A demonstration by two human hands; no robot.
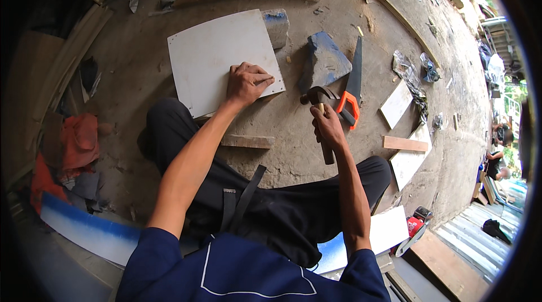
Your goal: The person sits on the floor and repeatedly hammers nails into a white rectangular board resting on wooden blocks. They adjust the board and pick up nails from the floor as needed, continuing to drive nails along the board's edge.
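Observation:
A white square board [209,59] lies in front of me, raised off the ground, with small dark dots like nail heads along its right edge and at its corners. My left hand [247,83] rests on it with the fingers pinched together near the right edge. Whatever that pinch holds is too small to make out. My right hand [329,127] is closed round the handle of a claw hammer [319,95], held to the right of the board and apart from it. A handsaw [354,70] with an orange handle lies just beyond the hammer.
A blue-stained stone block [326,60] sits between board and saw, and another block [275,28] touches the board's far right side. A short wooden piece [247,141] lies before my legs. White offcuts [397,103], a wood strip [405,143] and crumpled plastic [407,70] lie rightward.

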